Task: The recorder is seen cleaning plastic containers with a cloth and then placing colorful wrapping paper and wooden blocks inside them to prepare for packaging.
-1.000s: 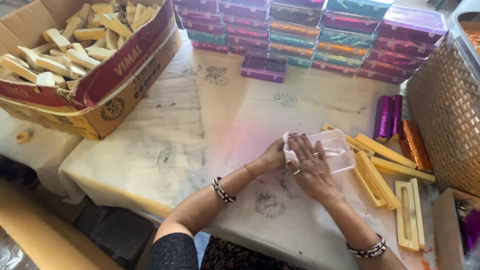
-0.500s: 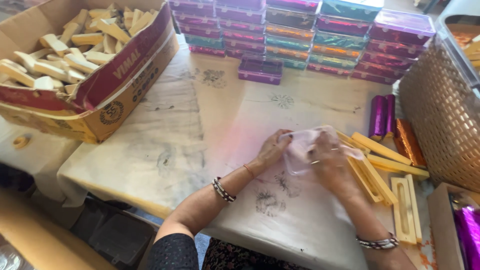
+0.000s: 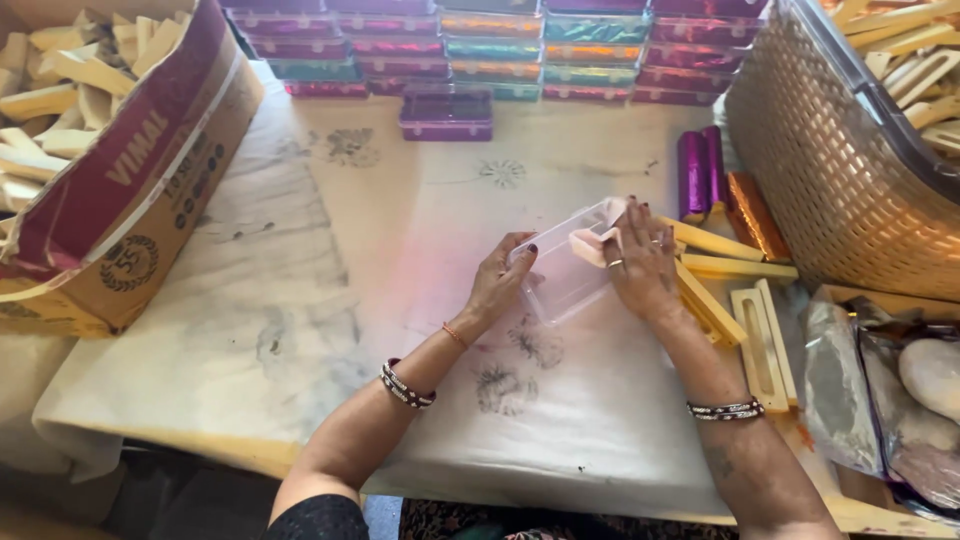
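Note:
A clear plastic box (image 3: pixel 566 268) lies on its side on the cloth-covered table (image 3: pixel 330 300), between both hands. My left hand (image 3: pixel 500 284) grips its near-left edge. My right hand (image 3: pixel 643 264) rests on its right end, fingers pressing a small pale cloth (image 3: pixel 590 242) into the open box. Several yellow wooden pieces (image 3: pixel 725 268) lie just right of my right hand. Foil-wrapped rolls, purple (image 3: pixel 700 172) and orange (image 3: pixel 752 216), lie behind them.
A cardboard carton (image 3: pixel 120 190) of pale wooden pieces stands at the left. Stacks of coloured lidded boxes (image 3: pixel 500 50) line the back, with a single purple box (image 3: pixel 446 115) in front. A woven basket (image 3: pixel 850 170) stands at the right, plastic bags (image 3: pixel 890 400) below it.
The clear box has turned from flat to lying on its side between my hands. My right hand now pushes the cloth into it. The camera has shifted right.

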